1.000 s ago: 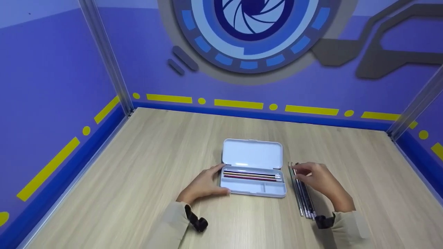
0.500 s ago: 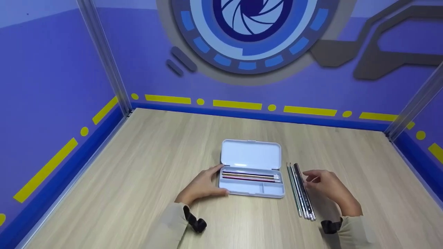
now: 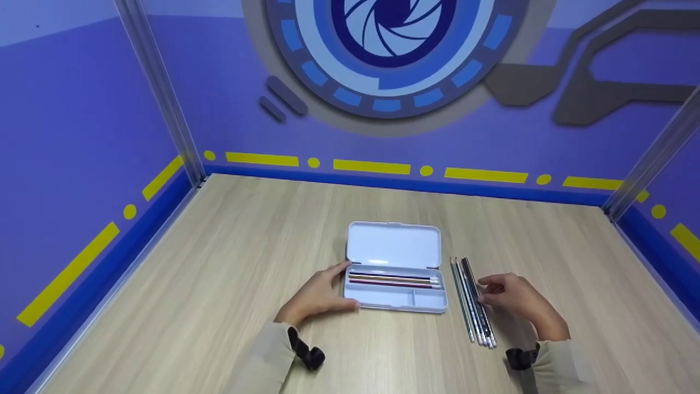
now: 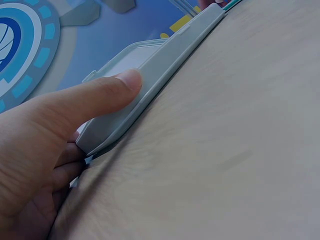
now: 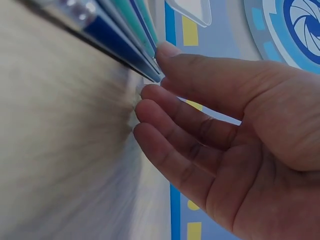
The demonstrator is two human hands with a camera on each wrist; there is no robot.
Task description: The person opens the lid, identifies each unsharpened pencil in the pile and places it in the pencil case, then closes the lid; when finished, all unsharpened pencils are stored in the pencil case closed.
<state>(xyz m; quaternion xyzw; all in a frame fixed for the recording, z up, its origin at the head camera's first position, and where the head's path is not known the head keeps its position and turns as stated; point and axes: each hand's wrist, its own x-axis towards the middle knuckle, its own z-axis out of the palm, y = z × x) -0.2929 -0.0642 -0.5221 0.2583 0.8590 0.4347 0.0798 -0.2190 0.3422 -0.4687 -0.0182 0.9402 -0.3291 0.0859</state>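
Observation:
A white pencil case lies open on the table, its lid folded back. Several pencils lie in its rear compartment. My left hand holds the case's left end; in the left wrist view the thumb presses the front wall and the other fingers are at the end. Right of the case, a row of several loose pencils lies on the table, eraser ends towards me. My right hand is at this row's right side, fingers loosely bent, thumb tip touching or very near the outer pencils.
The wood-grain table meets a blue-purple back wall with yellow marks. Metal posts stand at the rear corners. Black straps with small wrist cameras sit on both wrists.
My right hand drew back right from over the loose pencils, then came slightly closer to their right side. The left hand keeps its place on the case. The head view shifted slightly.

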